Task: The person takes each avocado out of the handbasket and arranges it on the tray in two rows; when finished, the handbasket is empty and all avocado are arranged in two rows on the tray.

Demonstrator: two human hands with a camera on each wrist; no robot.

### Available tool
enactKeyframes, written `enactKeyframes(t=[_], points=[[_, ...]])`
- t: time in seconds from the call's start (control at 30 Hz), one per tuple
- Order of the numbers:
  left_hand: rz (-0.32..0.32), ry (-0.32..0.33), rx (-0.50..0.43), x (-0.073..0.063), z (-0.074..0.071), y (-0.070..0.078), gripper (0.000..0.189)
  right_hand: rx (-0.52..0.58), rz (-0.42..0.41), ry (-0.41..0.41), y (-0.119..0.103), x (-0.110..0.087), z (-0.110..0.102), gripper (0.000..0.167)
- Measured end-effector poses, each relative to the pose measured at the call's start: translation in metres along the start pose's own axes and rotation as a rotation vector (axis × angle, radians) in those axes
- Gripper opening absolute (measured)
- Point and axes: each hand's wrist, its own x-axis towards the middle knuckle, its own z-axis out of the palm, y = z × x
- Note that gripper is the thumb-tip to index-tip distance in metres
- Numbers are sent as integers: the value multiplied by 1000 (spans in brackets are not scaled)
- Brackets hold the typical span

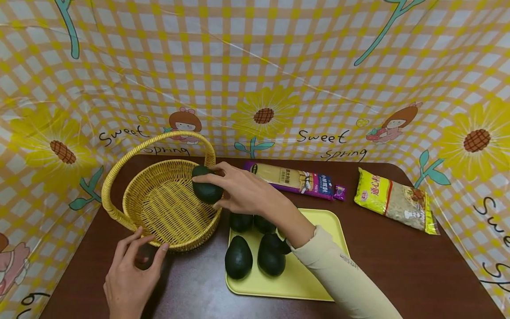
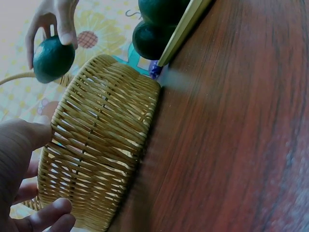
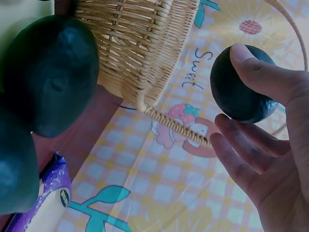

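Note:
My right hand (image 1: pixel 243 188) grips a dark green avocado (image 1: pixel 207 188) between thumb and fingers, above the right side of the woven basket (image 1: pixel 171 212). In the right wrist view, the thumb lies across this avocado (image 3: pixel 241 87) with fingertips beneath it. My left hand (image 1: pixel 133 266) is at the basket's near left rim, its fingers spread and loosely bent. The left wrist view shows its thumb at the rim of the basket (image 2: pixel 96 145). No avocado shows on the visible basket floor. Several avocados (image 1: pixel 239 258) lie on the yellow tray (image 1: pixel 303 283), some partly hidden by the right arm.
A purple pasta packet (image 1: pixel 287 179) lies behind the tray. To the right is a yellow noodle bag (image 1: pixel 394 201). The basket's tall handle (image 1: pixel 159 137) arches over its opening. Checked cloth (image 1: pixel 263 57) rises around the back and sides of the brown table (image 1: pixel 398 266).

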Motion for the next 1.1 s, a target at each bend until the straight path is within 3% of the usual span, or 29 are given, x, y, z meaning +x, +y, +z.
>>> enactKeyframes(t=[0.47,1.1], points=[[-17,-15,4,0,-1,0,36,-17,34,74,2,-44,-5,72],[-11,-14,-2,0,0,2,35,-39,198,132,-4,-103,-9,74]])
